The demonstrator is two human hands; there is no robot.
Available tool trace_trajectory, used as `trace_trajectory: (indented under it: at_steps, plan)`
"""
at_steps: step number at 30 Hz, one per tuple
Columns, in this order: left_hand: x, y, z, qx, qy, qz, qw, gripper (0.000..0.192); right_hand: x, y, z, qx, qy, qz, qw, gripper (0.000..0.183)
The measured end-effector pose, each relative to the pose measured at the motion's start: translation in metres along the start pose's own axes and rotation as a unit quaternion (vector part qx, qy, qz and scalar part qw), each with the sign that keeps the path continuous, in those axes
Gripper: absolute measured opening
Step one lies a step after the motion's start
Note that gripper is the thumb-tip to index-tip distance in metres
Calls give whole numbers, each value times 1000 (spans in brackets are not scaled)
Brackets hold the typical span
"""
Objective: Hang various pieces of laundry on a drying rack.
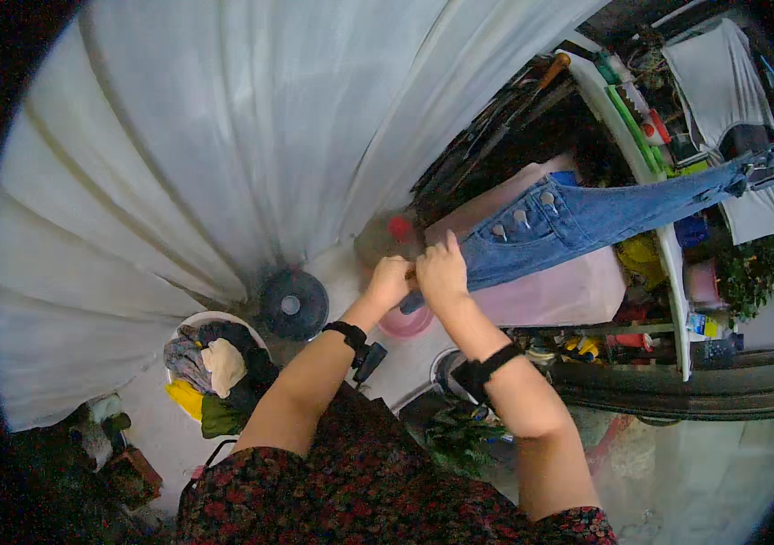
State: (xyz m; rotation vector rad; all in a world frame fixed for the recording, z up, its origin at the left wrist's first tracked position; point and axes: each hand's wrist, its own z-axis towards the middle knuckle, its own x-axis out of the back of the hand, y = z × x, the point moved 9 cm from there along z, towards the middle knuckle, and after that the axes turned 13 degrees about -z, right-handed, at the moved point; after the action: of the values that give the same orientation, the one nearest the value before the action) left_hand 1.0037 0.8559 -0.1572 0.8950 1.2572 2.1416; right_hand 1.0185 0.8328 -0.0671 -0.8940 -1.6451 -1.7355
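A pair of blue denim jeans [584, 218] with metal buttons stretches from a cluster of clips at the far right towards my hands. My right hand [443, 272] grips the near end of the denim, its thumb or a finger raised. Close beside it, my left hand [390, 281] is closed on the end of the same garment; its fingertips are partly hidden. Below both hands, a pink basin [406, 325] shows on the floor. Both wrists wear black straps.
A white tub [213, 317] of mixed clothes stands at lower left, near a round black lid-like object [293, 304]. A large pale curtain [223, 136] fills the upper left. On the right are a white shelf edge [674, 293], a pale pink sheet [564, 293] and a leafy plant [755, 279].
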Motion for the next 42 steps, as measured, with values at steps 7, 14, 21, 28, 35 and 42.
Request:
trace_trajectory:
  at_steps: [7,14,21,28,35,42]
  plan:
    - [10,-18,-2,80,-47,-123,988,30,-34,11,1,20,-70,44,996,13]
    - [7,-29,11,25,-82,-60,995,29,-22,18,6,1,28,96,995,10]
    - [-3,-39,33,37,-163,-2,986,25,20,31,9,-2,174,205,963,12]
    - [-8,-47,49,-37,-164,-55,984,31,17,64,-100,-198,117,401,887,15]
    - [-12,-57,60,193,-226,-7,955,38,-131,195,-289,-612,123,370,688,28]
    - [5,-54,26,216,-127,240,938,42,-190,255,-229,-474,209,495,697,45]
